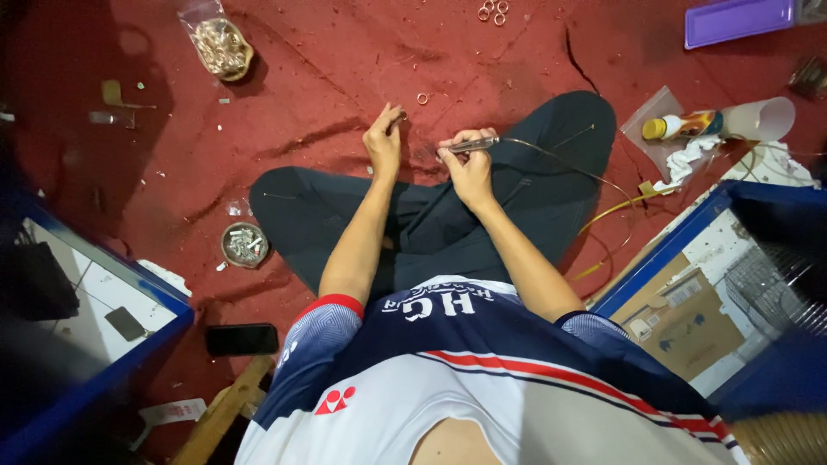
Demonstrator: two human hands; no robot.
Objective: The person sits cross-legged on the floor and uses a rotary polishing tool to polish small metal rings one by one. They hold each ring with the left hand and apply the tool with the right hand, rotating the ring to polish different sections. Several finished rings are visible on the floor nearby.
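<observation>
The person sits cross-legged on a worn red floor (327, 77), dark trousers folded under a navy, white and red sports jersey that fills the near edge of the view. Just beside the near left knee a black phone (242, 338) lies flat on the floor, and a little farther out a small round tin (245, 244) holds a heap of small metal pieces. Glass display cases with blue frames (663, 250) stand close on both sides; the one on the right holds a cardboard box (680, 323). Both forearms reach forward over the crossed shins. The right hand (469, 168) is closed around a slim metal torch handpiece (474, 145), held nearly level with its tip pointing toward the other hand; a thin hose (594, 176) runs from its back end in a loop over the right knee. The left hand (383, 138) is pinched shut on something very small, too tiny to identify, close to the torch tip but apart from it. Just beyond the hands a single small ring (423, 98) lies on the floor. Farther off, a clear bag of brass rings (217, 45) sits to the left, a few loose rings (493, 11) at the top, and a yellow-capped bottle (683, 126) beside a white plastic cup (761, 118) to the right.
</observation>
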